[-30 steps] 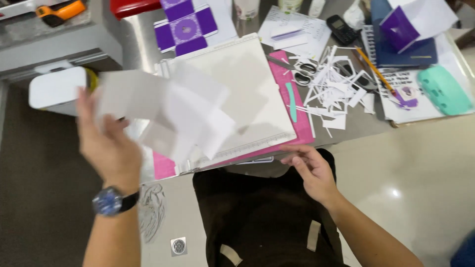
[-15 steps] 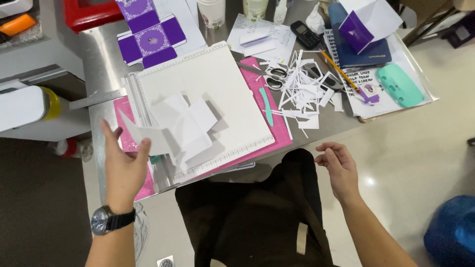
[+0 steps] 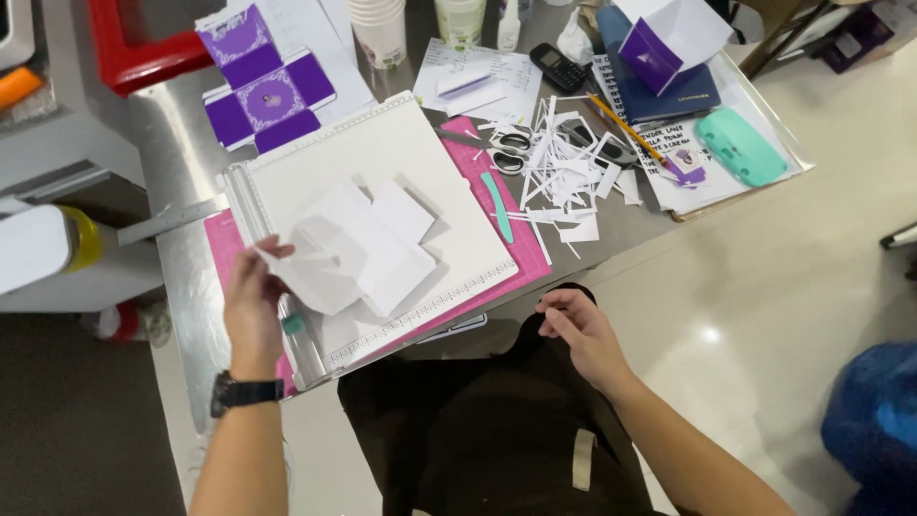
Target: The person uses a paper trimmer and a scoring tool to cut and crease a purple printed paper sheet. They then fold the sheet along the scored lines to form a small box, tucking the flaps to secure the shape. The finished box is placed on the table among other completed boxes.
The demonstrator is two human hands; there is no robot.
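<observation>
Head view shows the left hand (image 3: 253,306) pinching the left edge of a white cut-out card sheet (image 3: 358,250), fingers closed on one flap while the rest of the sheet lies on the white scoring board (image 3: 435,172). That board sits on a pink cutting mat (image 3: 521,258) on the steel worktop (image 3: 181,153). The right hand (image 3: 578,330) hangs loosely curled and empty off the near edge of the worktop, touching nothing. The sheet looks light and thin, stiff enough to hold its creases but easy to bend or tear at the narrow joins, so a grip on a broad flap near a fold seems safest. Further out lie a teal folding tool (image 3: 497,205), scissors (image 3: 511,151), a heap of white paper scraps (image 3: 564,177) and a flat purple box blank (image 3: 266,88).
</observation>
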